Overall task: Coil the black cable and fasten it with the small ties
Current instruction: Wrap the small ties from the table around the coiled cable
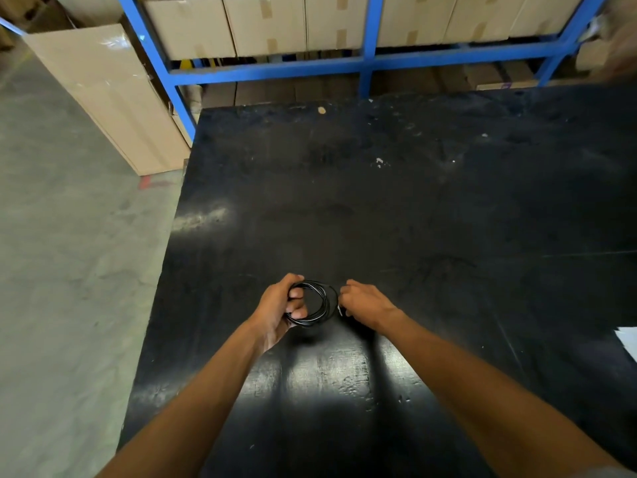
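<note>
The cable is wound into a round coil, its ring facing the camera, held just above the table. The left hand clenches the coil's left side, fingers curled through the ring. The right hand pinches its right edge, where something small and white shows. Beyond the grip lies bare table; its left edge is near, the floor past it.

Black worktable, surface scuffed, white flecks, glare patches near the front and left edge. Grey concrete floor to the left, a red mark by the table corner. Blue steel rack behind, taped cardboard boxes on its shelf. Flat cardboard sheet leaning against rack's left post.
</note>
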